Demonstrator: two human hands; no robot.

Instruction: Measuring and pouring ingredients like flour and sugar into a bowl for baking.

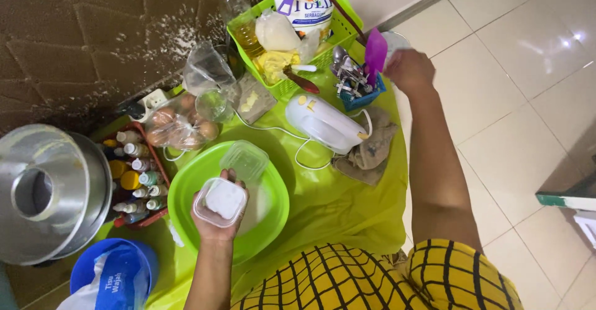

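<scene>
The left hand [214, 220] grips a small clear tub [220, 202] over the green bowl [273, 223]. The right hand [408, 69], closed on the purple spatula [375, 50], sits well apart at the blue utensil basket [366, 99].

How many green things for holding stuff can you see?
2. A round green bowl lies under the left hand. A green basket sits at the back, full of baking packets. More may be hidden.

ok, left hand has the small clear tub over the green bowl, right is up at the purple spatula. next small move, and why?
Probably draw the purple silicone spatula out of the blue utensil basket: the right hand is already at it, while the left hand holds the small clear plastic tub of white powder, lid off, above the green plastic bowl.
</scene>
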